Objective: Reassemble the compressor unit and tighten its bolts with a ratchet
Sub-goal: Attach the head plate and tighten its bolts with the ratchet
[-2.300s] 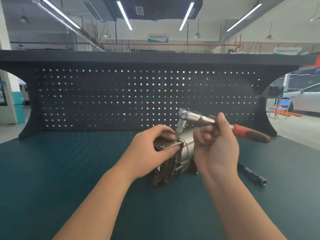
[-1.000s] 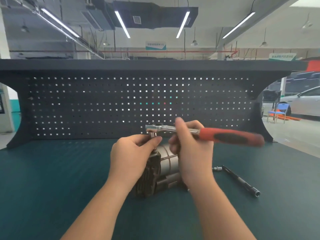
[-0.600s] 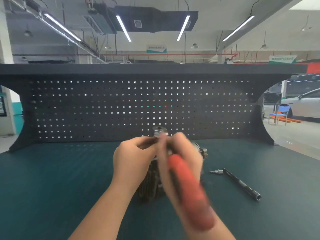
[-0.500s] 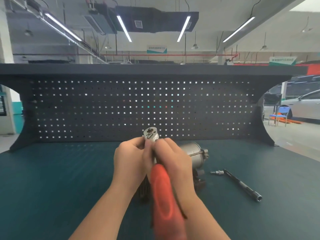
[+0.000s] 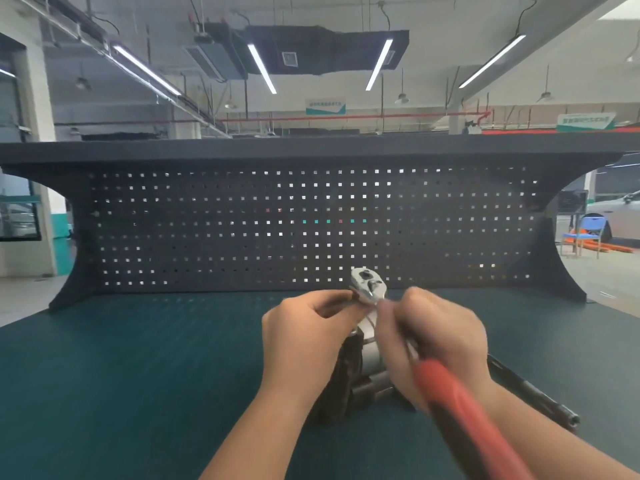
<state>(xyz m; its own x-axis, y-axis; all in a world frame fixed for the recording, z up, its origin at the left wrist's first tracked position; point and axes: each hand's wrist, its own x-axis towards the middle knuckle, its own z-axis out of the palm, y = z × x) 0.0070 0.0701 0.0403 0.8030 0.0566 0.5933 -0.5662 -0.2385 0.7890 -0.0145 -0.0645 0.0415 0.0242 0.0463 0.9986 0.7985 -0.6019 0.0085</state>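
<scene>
Two hands meet over one compressor unit [image 5: 360, 372], which stands on the dark green bench mat [image 5: 138, 375] in front of one black pegboard back panel [image 5: 242, 223]. My left hand [image 5: 304, 341] curls over the top of the unit's dark finned end, fingertips pinching near its upper edge; what lies under them is hidden. My right hand [image 5: 433, 337] is wrapped around the shank of one ratchet [image 5: 460, 407], whose red handle runs back toward me, blurred, and whose silver head [image 5: 367, 285] stands above the unit between my two hands. The unit's silver cylindrical body shows in the gap between them. No bolt can be made out, so none is counted. One dark extension bar [image 5: 533, 393] lies on the mat to the right, partly hidden behind my right wrist.
</scene>
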